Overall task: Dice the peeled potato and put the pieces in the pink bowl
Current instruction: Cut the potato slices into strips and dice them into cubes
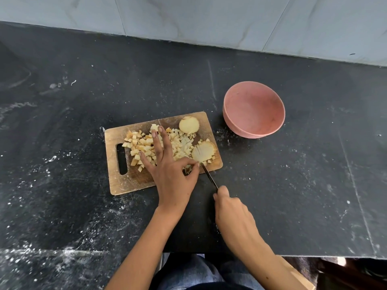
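Potato is lying in bits on the board point(117, 185), not in the bowl yet. Going from big to small: the dark surface point(293, 185) is carrying everything, and white specks are sitting all over it. The bowl point(253, 130) is standing to the right of the board, apart from it, with nothing inside that I can see. The board is holding a heap of cubes point(144, 147), one round slice point(189, 124) at the far edge, and one scored slice point(204, 152) near the right edge.

The left hand point(169, 170) is pinching something small with thumb and first finger, right beside the scored slice, while the other fingers are stretching out flat over the cubes. The right hand point(232, 214) is gripping the knife point(209, 176), and the tip is touching the near edge of the scored slice.

What could go wrong: the pinching fingertips are sitting right next to the blade, so a slip could nick them. The scored slice is lying close to the board's edge, so a push could be sending bits onto the speckled surface. The spread fingers could be knocking cubes off the heap. The bowl is standing away from the board, so pieces could be dropping on the way over.
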The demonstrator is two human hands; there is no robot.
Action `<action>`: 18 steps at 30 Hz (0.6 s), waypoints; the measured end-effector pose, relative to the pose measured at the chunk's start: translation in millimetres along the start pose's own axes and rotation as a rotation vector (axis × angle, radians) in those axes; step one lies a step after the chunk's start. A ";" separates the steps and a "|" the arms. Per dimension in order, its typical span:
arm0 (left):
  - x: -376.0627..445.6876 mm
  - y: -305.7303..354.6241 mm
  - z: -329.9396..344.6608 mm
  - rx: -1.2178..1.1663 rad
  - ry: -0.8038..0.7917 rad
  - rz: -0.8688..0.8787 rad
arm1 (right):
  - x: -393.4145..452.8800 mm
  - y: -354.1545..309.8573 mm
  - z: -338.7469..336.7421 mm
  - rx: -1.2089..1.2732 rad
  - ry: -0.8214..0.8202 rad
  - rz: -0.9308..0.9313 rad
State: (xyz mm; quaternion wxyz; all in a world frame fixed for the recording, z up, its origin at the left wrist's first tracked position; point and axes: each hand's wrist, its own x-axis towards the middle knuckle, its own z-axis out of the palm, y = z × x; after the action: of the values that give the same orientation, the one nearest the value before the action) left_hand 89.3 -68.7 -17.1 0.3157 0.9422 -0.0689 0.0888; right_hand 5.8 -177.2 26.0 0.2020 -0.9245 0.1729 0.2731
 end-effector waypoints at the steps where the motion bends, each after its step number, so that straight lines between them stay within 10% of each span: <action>1: -0.2 0.3 0.1 0.003 0.003 0.008 | -3.4 2.5 0.7 0.003 -0.005 0.004; 18: -5.1 -1.1 0.9 -0.015 0.028 -0.042 | 22.9 -15.6 -12.0 0.025 0.087 -0.081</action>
State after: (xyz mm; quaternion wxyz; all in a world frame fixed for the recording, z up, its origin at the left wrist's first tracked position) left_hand 84.7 -68.0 -19.5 0.3253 0.9398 -0.0453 0.0946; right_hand 35.8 -174.3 26.4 0.2167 -0.9392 0.1472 0.2219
